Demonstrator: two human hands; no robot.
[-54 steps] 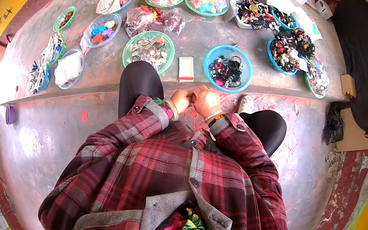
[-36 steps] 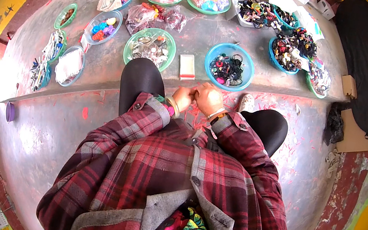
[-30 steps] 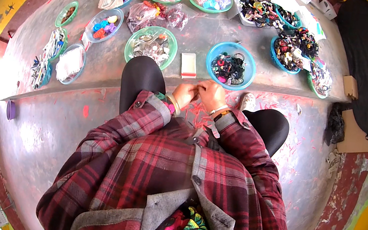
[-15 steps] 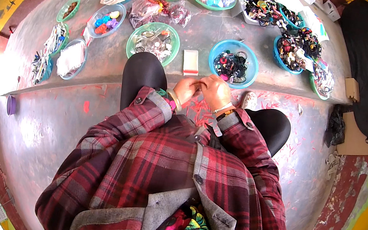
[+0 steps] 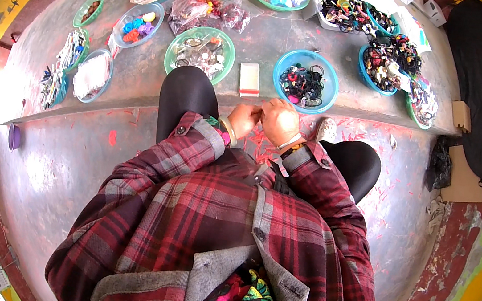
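Note:
My left hand (image 5: pixel 243 120) and my right hand (image 5: pixel 280 123) meet fingertip to fingertip between my knees, both with curled fingers. Whatever they pinch is too small or too hidden to make out. Just beyond them on the ledge lies a small white card stack (image 5: pixel 250 79) with a red stripe along its near end. To its right a blue basin (image 5: pixel 281 69) holds black hair ties with small coloured pieces. On the left side of the card, a green bowl (image 5: pixel 230 55) contains clear bags and pale round pieces.
Several more bowls stand farther off, among them a blue basin (image 5: pixel 362 69) heaped with hair ties and a clear bowl (image 5: pixel 122 39) of coloured pompom-like pieces. Red scraps (image 5: pixel 353 132) litter the floor. A cardboard piece (image 5: pixel 464 177) leans at the right; a purple cup (image 5: pixel 14 137) sits far left.
My right hand has turned slightly, its knuckles more upright, and its fingers have shifted against the left hand's. The bowls and card stay in place.

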